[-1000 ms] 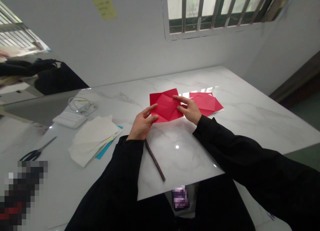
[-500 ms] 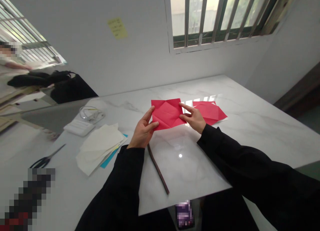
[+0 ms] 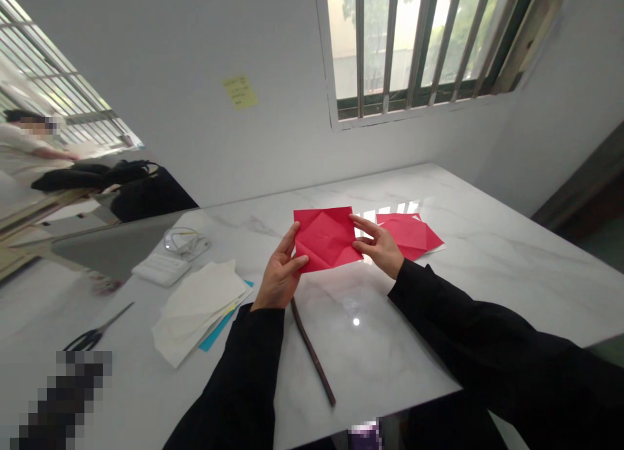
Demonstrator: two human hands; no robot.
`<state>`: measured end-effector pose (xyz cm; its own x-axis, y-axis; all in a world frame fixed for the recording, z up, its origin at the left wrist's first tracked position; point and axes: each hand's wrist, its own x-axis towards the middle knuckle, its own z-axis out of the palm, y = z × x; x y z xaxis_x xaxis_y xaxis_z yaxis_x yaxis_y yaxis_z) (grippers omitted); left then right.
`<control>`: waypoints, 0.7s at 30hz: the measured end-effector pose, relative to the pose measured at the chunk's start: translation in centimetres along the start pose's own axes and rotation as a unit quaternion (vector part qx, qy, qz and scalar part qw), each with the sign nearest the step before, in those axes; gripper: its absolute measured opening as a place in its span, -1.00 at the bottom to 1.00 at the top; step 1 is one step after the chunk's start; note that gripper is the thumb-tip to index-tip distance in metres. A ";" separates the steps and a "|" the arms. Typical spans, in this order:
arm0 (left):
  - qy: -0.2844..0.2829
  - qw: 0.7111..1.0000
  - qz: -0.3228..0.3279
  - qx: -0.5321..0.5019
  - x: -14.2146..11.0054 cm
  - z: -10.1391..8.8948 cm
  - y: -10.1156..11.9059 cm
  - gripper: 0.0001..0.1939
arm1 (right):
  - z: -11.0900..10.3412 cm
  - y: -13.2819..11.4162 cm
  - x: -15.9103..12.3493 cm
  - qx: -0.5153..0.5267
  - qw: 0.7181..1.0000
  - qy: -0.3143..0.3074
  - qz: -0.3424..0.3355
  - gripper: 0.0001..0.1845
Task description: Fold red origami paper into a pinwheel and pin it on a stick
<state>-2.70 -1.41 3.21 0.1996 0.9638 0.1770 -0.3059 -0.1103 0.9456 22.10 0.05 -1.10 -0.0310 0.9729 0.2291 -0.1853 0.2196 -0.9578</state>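
Note:
A creased sheet of red paper is held up above the table between my two hands. Its fold lines form a diamond around the middle. My left hand grips the left edge, thumb on the near face. At the right edge, my right hand pinches the paper between thumb and fingers. Further right lie more folded red papers with a bit of white showing. Below my left hand, a thin dark brown stick rests on the table, its upper end hidden by the hand.
White and blue papers lie to the left, near scissors and a white box with a coiled cable. The marble-patterned table meets a wall with a yellow note and a barred window. A person sits far left.
The view has tilted slightly upward, so everything sits lower in the picture. Both hands keep their hold on the red paper, which has hardly moved relative to the table.

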 end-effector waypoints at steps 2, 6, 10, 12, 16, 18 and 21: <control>-0.004 1.000 0.003 -0.013 0.0 0.0 0.0 -0.17 | 0.0 0.0 0.0 0.000 1.000 0.002 0.003 -0.12; 0.001 1.000 0.008 0.000 0.1 -0.1 -0.2 -0.17 | 0.1 0.0 0.0 -0.006 1.000 0.000 -0.003 -0.10; 0.064 0.996 0.012 0.067 0.7 -0.6 -0.9 -0.13 | 0.1 0.6 0.1 -0.020 0.999 0.033 0.004 -0.13; 0.134 0.985 0.028 0.109 1.1 -1.3 -1.4 -0.17 | 0.0 1.1 0.1 -0.046 0.998 0.052 0.008 -0.17; 0.290 0.940 0.098 0.152 1.2 -3.7 -1.7 -0.41 | -0.1 1.8 0.1 -0.077 0.995 0.064 0.019 -0.22; 0.339 0.923 0.113 0.142 0.7 -5.3 -1.0 -0.48 | 0.0 1.9 0.0 -0.077 0.995 0.064 0.021 -0.24; 0.379 0.907 0.117 0.138 -0.6 -8.2 1.7 -0.54 | 0.3 1.8 -0.1 -0.076 0.995 0.055 0.017 -0.28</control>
<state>-10.91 -0.16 2.45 -0.5713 0.7840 0.2428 0.0092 -0.2896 0.9571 21.46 0.28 -2.76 0.0751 0.9800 0.1841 -0.0359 0.1872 -0.9817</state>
